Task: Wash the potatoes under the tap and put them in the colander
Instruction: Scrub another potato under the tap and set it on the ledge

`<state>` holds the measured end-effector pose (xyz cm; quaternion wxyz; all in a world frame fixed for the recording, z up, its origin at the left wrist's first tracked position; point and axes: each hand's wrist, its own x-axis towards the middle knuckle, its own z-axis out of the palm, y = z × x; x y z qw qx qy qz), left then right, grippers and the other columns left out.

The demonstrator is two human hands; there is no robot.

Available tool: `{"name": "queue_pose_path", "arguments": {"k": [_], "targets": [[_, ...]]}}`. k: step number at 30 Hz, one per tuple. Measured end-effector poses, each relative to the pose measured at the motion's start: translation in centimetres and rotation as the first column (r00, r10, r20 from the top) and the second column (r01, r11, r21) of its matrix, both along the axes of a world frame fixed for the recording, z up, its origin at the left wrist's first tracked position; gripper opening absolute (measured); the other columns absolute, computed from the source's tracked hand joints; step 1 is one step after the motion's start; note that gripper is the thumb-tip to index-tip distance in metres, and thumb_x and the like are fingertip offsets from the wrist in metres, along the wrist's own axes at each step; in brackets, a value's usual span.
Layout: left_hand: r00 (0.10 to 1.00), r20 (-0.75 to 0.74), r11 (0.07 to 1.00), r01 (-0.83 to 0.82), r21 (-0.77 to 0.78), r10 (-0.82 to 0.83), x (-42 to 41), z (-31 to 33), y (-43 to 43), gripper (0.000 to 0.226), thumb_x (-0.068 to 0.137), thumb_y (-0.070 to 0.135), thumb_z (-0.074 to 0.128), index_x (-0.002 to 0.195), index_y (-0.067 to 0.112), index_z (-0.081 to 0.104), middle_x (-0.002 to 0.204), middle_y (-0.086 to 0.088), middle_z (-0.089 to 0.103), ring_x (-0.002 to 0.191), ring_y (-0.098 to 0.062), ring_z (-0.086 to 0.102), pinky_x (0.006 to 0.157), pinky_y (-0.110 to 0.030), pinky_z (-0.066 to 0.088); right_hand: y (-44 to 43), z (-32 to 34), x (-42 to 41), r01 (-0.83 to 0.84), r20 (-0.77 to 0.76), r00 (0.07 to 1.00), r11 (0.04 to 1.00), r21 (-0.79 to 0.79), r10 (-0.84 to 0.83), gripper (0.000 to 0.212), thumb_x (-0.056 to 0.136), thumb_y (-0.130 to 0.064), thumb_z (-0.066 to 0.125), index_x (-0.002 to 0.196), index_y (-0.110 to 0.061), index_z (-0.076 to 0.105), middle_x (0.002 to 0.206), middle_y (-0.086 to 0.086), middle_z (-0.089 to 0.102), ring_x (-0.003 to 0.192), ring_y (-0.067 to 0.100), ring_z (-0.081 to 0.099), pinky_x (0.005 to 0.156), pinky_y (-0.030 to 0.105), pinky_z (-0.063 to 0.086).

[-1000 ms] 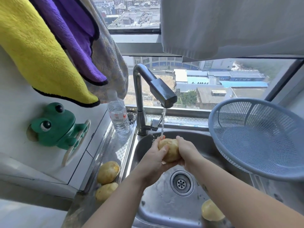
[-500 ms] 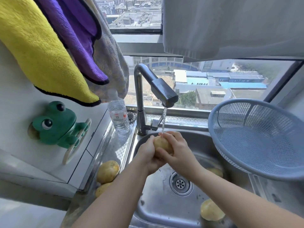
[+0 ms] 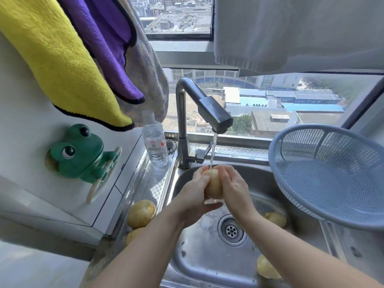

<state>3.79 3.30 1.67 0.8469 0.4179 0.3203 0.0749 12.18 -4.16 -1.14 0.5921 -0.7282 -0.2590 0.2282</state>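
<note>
Potato [image 3: 214, 183] sits pressed between our left hand [image 3: 195, 196] and right hand [image 3: 234, 188] under the tap [image 3: 216, 119] stream, above the sink [image 3: 207, 256]. Wet skin could let it slip before reaching the empty colander [image 3: 332, 175].

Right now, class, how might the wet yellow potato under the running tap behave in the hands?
The wet yellow potato is probably slippery, since water streams over it. Both the left hand and right hand clasp it, suggesting firmness. Rounded, it would likely roll if dropped.
</note>
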Motion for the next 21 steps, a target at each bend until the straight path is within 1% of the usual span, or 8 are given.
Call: {"name": "queue_pose_path", "arguments": {"k": [2, 5, 8, 11, 14, 16, 18, 21], "targets": [[0.997, 0.026, 0.995, 0.070, 0.071, -0.072, -0.3, -0.7, -0.3, 0.039, 0.102, 0.028, 0.038, 0.138, 0.039, 0.029, 0.135, -0.006, 0.047, 0.118, -0.022, 0.056, 0.088, -0.039, 0.054, 0.2, 0.6, 0.9, 0.054, -0.147, 0.988, 0.999, -0.009, -0.055, 0.032, 0.098, -0.036, 0.044, 0.082, -0.025, 0.069, 0.088, 0.004, 0.069, 0.078, 0.014, 0.063, 0.074, 0.030, 0.052], [0.994, 0.040, 0.977, 0.097, 0.189, -0.107, -0.1, -1.5, -1.0, 0.055, 0.100, 0.029, 0.043, 0.146, 0.039, 0.013, 0.139, -0.007, 0.044, 0.118, -0.021, 0.056, 0.091, -0.035, 0.052, 0.3, 1.3, 1.6, 0.090, -0.276, 0.956, 0.996, -0.031, -0.094, 0.036, 0.101, -0.025, 0.039, 0.084, -0.012, 0.069, 0.079, 0.007, 0.068, 0.067, 0.012, 0.062, 0.059, 0.022, 0.051], [0.999, 0.011, 0.970, 0.035, 0.241, -0.039, 0.7, -1.6, -1.3, 0.052, 0.099, 0.032, 0.044, 0.145, 0.037, 0.019, 0.136, -0.006, 0.047, 0.117, -0.024, 0.057, 0.092, -0.039, 0.052, 0.1, 1.5, 1.0, 0.168, -0.301, 0.939, 0.985, -0.026, -0.168, 0.038, 0.103, -0.023, 0.033, 0.091, -0.008, 0.066, 0.078, 0.004, 0.066, 0.068, 0.011, 0.061, 0.052, 0.012, 0.048], [0.991, -0.032, 0.978, -0.122, 0.167, 0.129, 1.7, -1.4, -1.6, 0.034, 0.098, 0.028, 0.047, 0.131, 0.025, 0.042, 0.126, -0.013, 0.055, 0.105, -0.028, 0.061, 0.077, -0.045, 0.057, -0.2, 0.8, -0.2, 0.172, -0.168, 0.969, 0.983, -0.066, -0.181, 0.034, 0.103, -0.020, 0.030, 0.105, -0.008, 0.062, 0.099, 0.009, 0.065, 0.084, 0.014, 0.059, 0.065, 0.010, 0.045], [0.934, -0.069, 0.934, -0.344, 0.092, 0.351, 2.4, -1.3, -1.3, 0.015, 0.095, 0.025, 0.050, 0.106, 0.019, 0.059, 0.100, -0.010, 0.062, 0.082, -0.022, 0.060, 0.059, -0.031, 0.050, -0.7, 0.2, -1.6, 0.046, -0.031, 0.998, 0.996, -0.075, -0.048, 0.031, 0.103, -0.019, 0.032, 0.126, -0.012, 0.052, 0.124, 0.004, 0.050, 0.111, 0.012, 0.049, 0.089, 0.015, 0.038], [0.904, -0.082, 0.907, -0.415, 0.075, 0.420, 2.5, -1.5, -0.5, 0.014, 0.096, 0.026, 0.050, 0.099, 0.018, 0.062, 0.095, -0.009, 0.061, 0.077, -0.021, 0.059, 0.059, -0.029, 0.047, -1.1, 0.2, -1.6, -0.074, 0.045, 0.996, 0.993, -0.096, 0.079, 0.034, 0.102, -0.020, 0.037, 0.134, -0.013, 0.045, 0.128, -0.001, 0.045, 0.117, 0.008, 0.044, 0.097, 0.017, 0.033], [0.910, -0.075, 0.912, -0.400, 0.096, 0.407, 2.1, -1.5, 0.2, 0.017, 0.098, 0.026, 0.048, 0.100, 0.018, 0.063, 0.095, -0.009, 0.063, 0.078, -0.021, 0.061, 0.064, -0.031, 0.050, -1.6, 0.5, -0.7, -0.210, 0.098, 0.969, 0.965, -0.159, 0.227, 0.041, 0.099, -0.025, 0.045, 0.139, -0.015, 0.040, 0.131, -0.004, 0.045, 0.118, 0.007, 0.044, 0.100, 0.020, 0.034], [0.939, -0.035, 0.936, -0.339, 0.094, 0.343, 1.4, -0.9, 0.7, 0.025, 0.101, 0.023, 0.043, 0.092, 0.015, 0.065, 0.084, -0.009, 0.068, 0.073, -0.021, 0.065, 0.069, -0.036, 0.053, -2.0, 1.3, 1.3, -0.364, 0.027, 0.924, 0.901, -0.237, 0.381, 0.052, 0.094, -0.033, 0.055, 0.141, -0.018, 0.039, 0.128, -0.002, 0.055, 0.113, 0.011, 0.054, 0.098, 0.026, 0.044]]}}
